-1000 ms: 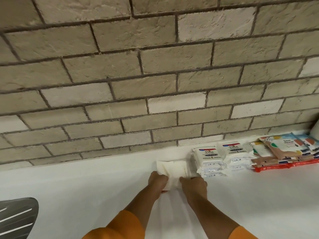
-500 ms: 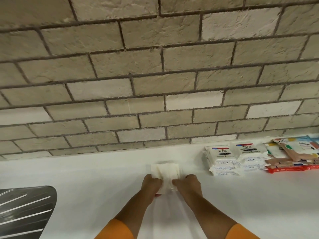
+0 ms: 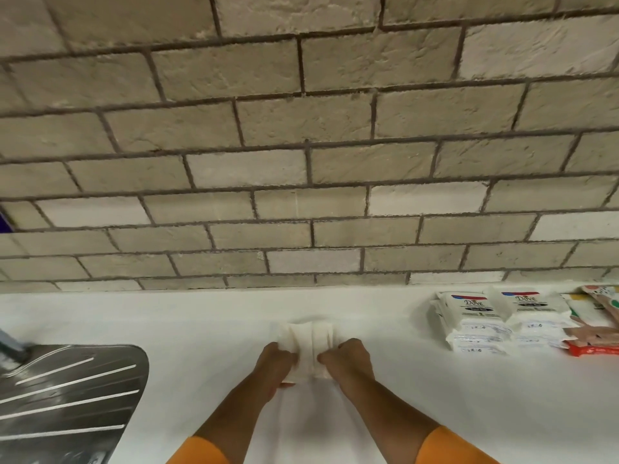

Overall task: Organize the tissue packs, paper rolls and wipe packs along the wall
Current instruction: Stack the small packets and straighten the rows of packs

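Note:
A white folded stack of tissues (image 3: 306, 343) lies on the white counter (image 3: 207, 323) in the middle, a short way out from the brick wall (image 3: 301, 162). My left hand (image 3: 276, 365) grips its left side and my right hand (image 3: 345, 361) grips its right side, both with fingers closed on it. To the right, white wipe packs (image 3: 475, 321) with blue and red labels stand stacked against the wall. Beyond them lie colourful tissue packs (image 3: 599, 316), partly cut off by the frame edge. No paper rolls are in sight.
A steel sink drainboard (image 3: 63, 396) with raised ribs fills the lower left corner. A grey handle-like object (image 3: 10, 346) rests at its top edge. Bare counter stretches between the tissues and the wipe packs.
Both hands have slid the tissue stack leftward along the counter, widening the gap to the wipe packs. The view has panned left, showing more of the drainboard.

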